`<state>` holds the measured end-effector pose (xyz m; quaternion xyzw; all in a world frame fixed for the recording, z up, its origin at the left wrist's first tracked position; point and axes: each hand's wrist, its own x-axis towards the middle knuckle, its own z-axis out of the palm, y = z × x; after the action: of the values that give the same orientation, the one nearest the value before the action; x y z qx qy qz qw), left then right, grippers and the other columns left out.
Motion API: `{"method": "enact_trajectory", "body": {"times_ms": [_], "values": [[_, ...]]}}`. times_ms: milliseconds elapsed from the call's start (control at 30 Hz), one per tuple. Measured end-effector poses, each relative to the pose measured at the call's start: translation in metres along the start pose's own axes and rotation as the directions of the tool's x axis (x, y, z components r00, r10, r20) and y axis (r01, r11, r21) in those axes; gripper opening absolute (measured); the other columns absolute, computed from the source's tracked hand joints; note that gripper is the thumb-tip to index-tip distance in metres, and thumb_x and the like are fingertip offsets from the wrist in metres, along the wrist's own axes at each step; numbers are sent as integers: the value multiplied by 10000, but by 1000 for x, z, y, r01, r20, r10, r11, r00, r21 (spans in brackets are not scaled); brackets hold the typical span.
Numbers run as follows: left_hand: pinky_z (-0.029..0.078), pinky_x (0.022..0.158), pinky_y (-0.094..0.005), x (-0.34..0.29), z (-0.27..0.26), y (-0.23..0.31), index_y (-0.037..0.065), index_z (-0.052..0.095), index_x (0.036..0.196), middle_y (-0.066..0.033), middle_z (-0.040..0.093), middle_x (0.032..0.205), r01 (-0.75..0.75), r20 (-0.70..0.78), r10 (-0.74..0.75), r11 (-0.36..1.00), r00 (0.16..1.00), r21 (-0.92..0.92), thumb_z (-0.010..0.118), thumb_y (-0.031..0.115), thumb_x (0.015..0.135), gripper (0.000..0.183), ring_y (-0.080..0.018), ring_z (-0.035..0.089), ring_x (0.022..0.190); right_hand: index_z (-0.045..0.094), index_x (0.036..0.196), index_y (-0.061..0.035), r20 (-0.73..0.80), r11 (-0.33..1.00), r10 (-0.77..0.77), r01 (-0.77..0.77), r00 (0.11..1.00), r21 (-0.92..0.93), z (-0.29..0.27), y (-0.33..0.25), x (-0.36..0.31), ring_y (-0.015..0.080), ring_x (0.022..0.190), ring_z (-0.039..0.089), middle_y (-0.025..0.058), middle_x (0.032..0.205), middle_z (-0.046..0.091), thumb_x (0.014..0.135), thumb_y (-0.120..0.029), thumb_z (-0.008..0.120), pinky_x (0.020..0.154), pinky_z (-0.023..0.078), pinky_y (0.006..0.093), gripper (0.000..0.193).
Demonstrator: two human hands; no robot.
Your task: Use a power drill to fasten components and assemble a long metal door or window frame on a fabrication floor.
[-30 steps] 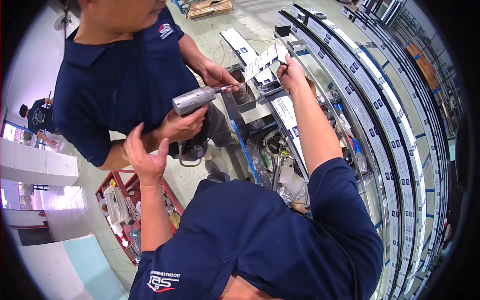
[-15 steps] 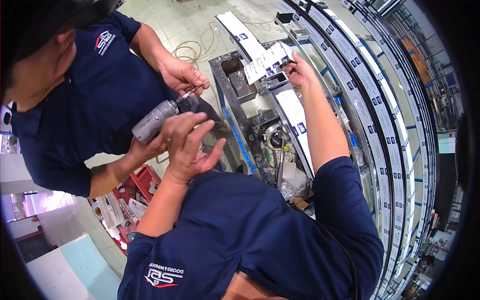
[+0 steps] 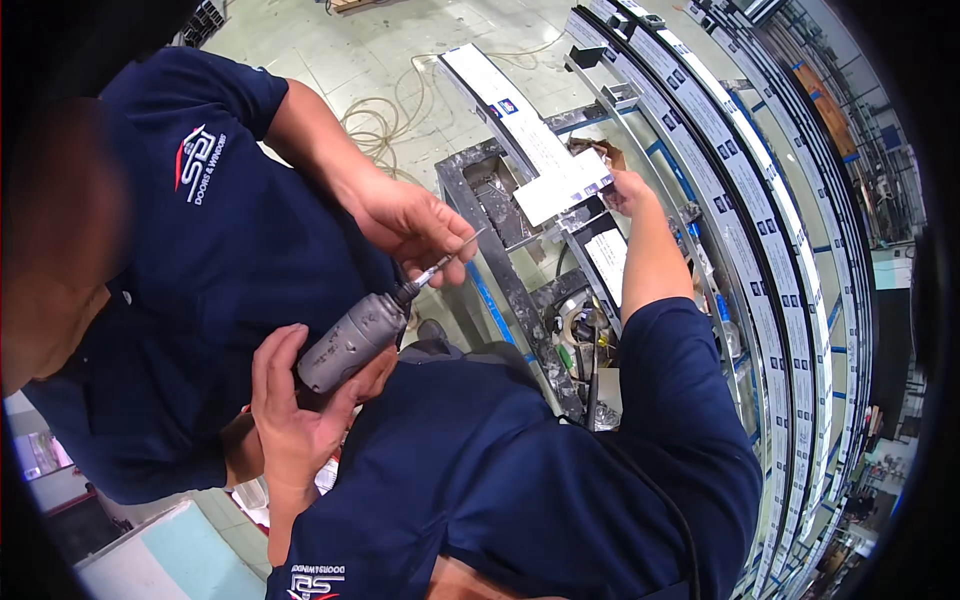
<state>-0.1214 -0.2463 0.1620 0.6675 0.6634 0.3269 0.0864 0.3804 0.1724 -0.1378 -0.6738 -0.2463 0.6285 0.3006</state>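
My right hand (image 3: 627, 192) is closed on the end of a short profile piece (image 3: 560, 187) wrapped in white film, lying crosswise over a longer film-covered profile (image 3: 495, 95). My left hand (image 3: 296, 405) is at the rear of a grey power driver (image 3: 350, 345), fingers apart and slightly curled; I cannot tell if it touches the tool. A co-worker at my left holds this driver, one hand (image 3: 375, 375) mostly hidden behind its body. The co-worker's other hand (image 3: 425, 235) pinches near the thin bit (image 3: 460, 250) in its chuck.
The profiles lie over a metal work frame (image 3: 465, 215) with a compartment of small parts. Tape and hand tools (image 3: 580, 330) sit below. Long film-covered profiles (image 3: 720, 170) curve along the right. A coiled hose (image 3: 385, 120) lies on the tiled floor beyond.
My left hand has moved down and left, from in front of the driver to its rear. The driver appears lower and further right. The short profile piece has turned and shifted slightly.
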Motion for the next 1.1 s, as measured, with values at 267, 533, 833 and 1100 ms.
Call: {"method": "enact_trajectory", "body": {"times_ms": [267,533,833,1100], "values": [[543,1016,-455,31,32,6,-37,620,1361,-251,676,1262,100,83,-90,988,992,-115,899,170,750,703,-414,686,1138,751,1123,-70,-162,936,-32,-27,986,-350,15,12,-1,206,949,773,82,1055,795,1047,-301,658,756,620,479,260],[547,904,-416,86,74,25,-10,715,1258,-167,747,1035,21,29,-22,999,999,31,950,187,687,648,-336,685,971,711,1360,-47,453,944,-323,314,831,98,126,-33,-185,184,987,667,56,1227,747,1107,-585,470,869,514,342,641],[553,844,-406,84,84,35,3,741,1145,-143,761,993,-102,-104,94,992,990,-70,951,154,655,554,-326,693,888,683,1229,-49,547,699,-455,-99,703,708,159,9,-240,188,941,697,48,962,726,1090,-314,652,847,546,355,301],[541,832,-370,67,49,55,13,750,1125,-107,811,1113,-348,-3,359,902,933,-255,951,144,629,552,-279,722,881,512,1384,-8,23,820,-290,236,957,521,86,10,-168,252,908,648,87,1022,621,1136,-202,518,818,566,388,315]]}}
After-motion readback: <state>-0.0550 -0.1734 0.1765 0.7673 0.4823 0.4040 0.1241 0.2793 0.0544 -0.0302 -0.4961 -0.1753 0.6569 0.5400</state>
